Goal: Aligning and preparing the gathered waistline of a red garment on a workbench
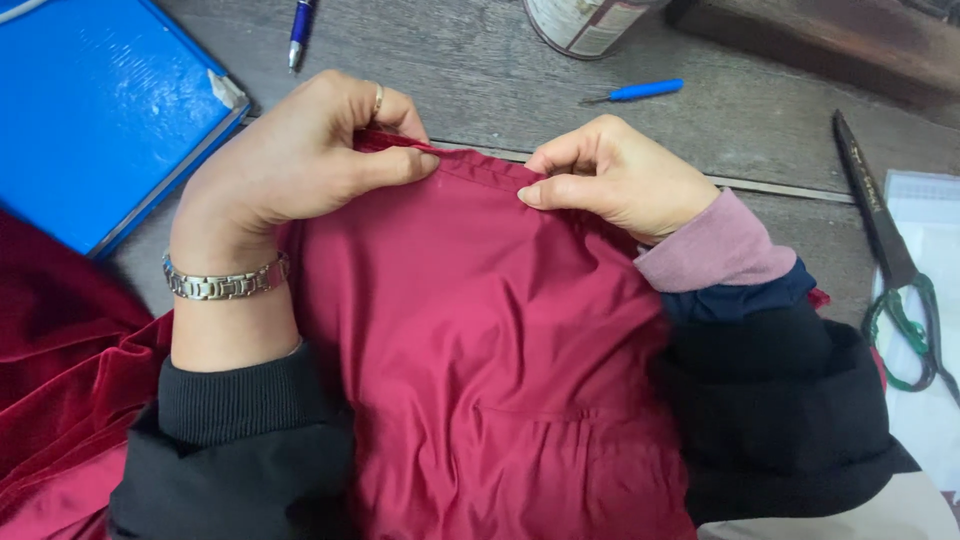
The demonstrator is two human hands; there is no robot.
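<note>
Red cloth (pixel 480 350): smooth, dark red fabric, spread flat on a grey wooden table (pixel 740 120), lying between the person's forearms. Its far edge is folded into a narrow hem running roughly left to right, slightly downhill toward the right.

Left hand (pixel 300 160): closed on the hem. Thumb lies flat on top of the cloth pointing right; fingers are curled under and behind the folded edge, pinching it. Ring visible on one finger. Metal bracelet (pixel 225 282) on the wrist, black sleeve below it.

Right hand (pixel 620 178): also closed, pinching the same hem a little further right. Thumb and forefinger tips meet on the edge; the remaining fingers are curled into the palm. Pink cuff, then dark blue and black sleeve layers.

The two hands are near each other, not touching; a short stretch of hem is held between them.

Surroundings: red velvet (pixel 60 350) bunched at lower left, beside the left forearm. Blue folder (pixel 90 110) at upper left on the table. Pen (pixel 298 30) beyond the left hand. Tin (pixel 585 25) at the top edge. Blue-handled seam ripper (pixel 635 92) just past the right hand. Scissors (pixel 885 240) with green-wrapped handles at far right, lying partly on white paper (pixel 935 230).
</note>
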